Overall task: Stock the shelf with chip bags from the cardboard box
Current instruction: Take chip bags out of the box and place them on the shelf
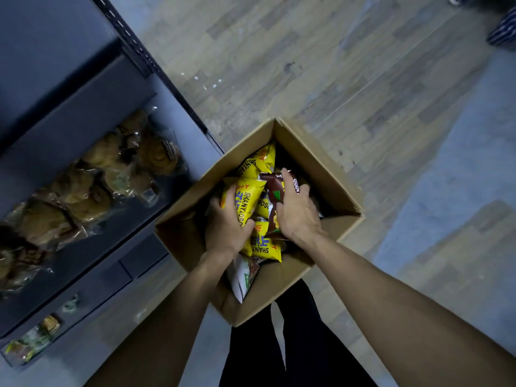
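Note:
An open cardboard box (312, 160) stands on the floor in front of me, filled with chip bags. My left hand (226, 224) grips a yellow chip bag (247, 198) near the box's middle. Beside it, my right hand (297, 212) holds a brown chip bag (275, 191). More yellow bags (258, 160) lie at the box's far end and under my wrists, and a white bag (243, 276) leans against the near wall. The dark shelf (92, 107) is to the left.
Clear packs of baked buns (92, 177) fill one shelf level on the left, with small packets (30, 342) on a lower level. Wooden floor lies beyond the box. My dark trousers (296, 344) are just below it. Someone's striped shoe (502, 29) is at the top right.

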